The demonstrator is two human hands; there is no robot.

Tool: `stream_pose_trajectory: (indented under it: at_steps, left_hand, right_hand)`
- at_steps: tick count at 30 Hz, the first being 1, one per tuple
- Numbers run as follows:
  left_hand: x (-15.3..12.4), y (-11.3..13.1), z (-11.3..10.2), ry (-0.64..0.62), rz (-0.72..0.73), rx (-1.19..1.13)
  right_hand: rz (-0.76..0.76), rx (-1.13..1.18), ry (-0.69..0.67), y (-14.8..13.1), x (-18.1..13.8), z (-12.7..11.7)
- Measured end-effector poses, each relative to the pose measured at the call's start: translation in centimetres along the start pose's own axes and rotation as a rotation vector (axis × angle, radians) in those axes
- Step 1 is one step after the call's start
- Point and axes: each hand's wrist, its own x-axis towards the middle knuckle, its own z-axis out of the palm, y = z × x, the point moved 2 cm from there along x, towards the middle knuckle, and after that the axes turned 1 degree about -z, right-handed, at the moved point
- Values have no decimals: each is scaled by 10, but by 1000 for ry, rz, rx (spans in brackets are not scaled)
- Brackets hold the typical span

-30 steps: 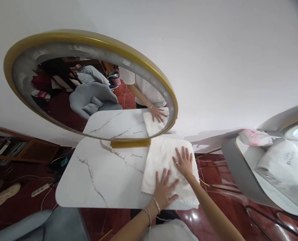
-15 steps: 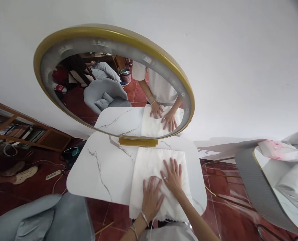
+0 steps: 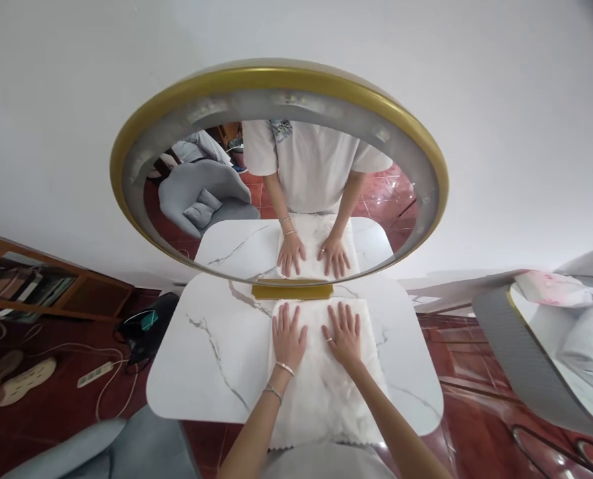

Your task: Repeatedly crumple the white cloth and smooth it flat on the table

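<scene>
A white cloth [image 3: 326, 406] with scalloped edges lies spread on the marble-patterned table [image 3: 191, 372], its near end reaching past the front edge toward my lap. My left hand [image 3: 289, 332] rests flat on the cloth's far left part, fingers apart, with bracelets at the wrist. Beside it, my right hand [image 3: 344, 332] lies flat on the far right part, fingers spread and a ring on one finger. Neither hand grips anything. Just beyond the fingertips stands the gold base [image 3: 291, 291] of a round mirror [image 3: 276, 76], which reflects both hands and the cloth.
At the lower left is a grey-blue chair [image 3: 151, 439]. A power strip [image 3: 95, 374], cables and a black bag [image 3: 151, 326] lie on the red floor, near a person's shoe [image 3: 27, 382]. A wooden shelf [image 3: 92, 293] stands left. On the right is a grey ribbed cabinet [image 3: 516, 339] carrying a pink-and-white packet [image 3: 553, 288].
My left hand has slid forward to the cloth's far end, level with the right hand. My right hand has shifted slightly forward. The view has turned a little, moving the mirror rightward.
</scene>
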Motion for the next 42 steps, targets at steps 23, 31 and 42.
stream_pose_trajectory:
  at_steps: [23,31,42]
  left_hand:
    - [37,-40,-5,55,173,-118]
    - [40,-54,-5,41,-42,-116]
    - [45,-107,-6,53,-71,-168]
  right_hand:
    - [124,371,348,-48,37,18]
    - [42,425,277,-62,55,33]
    - [-161,442,174,-137,79,51]
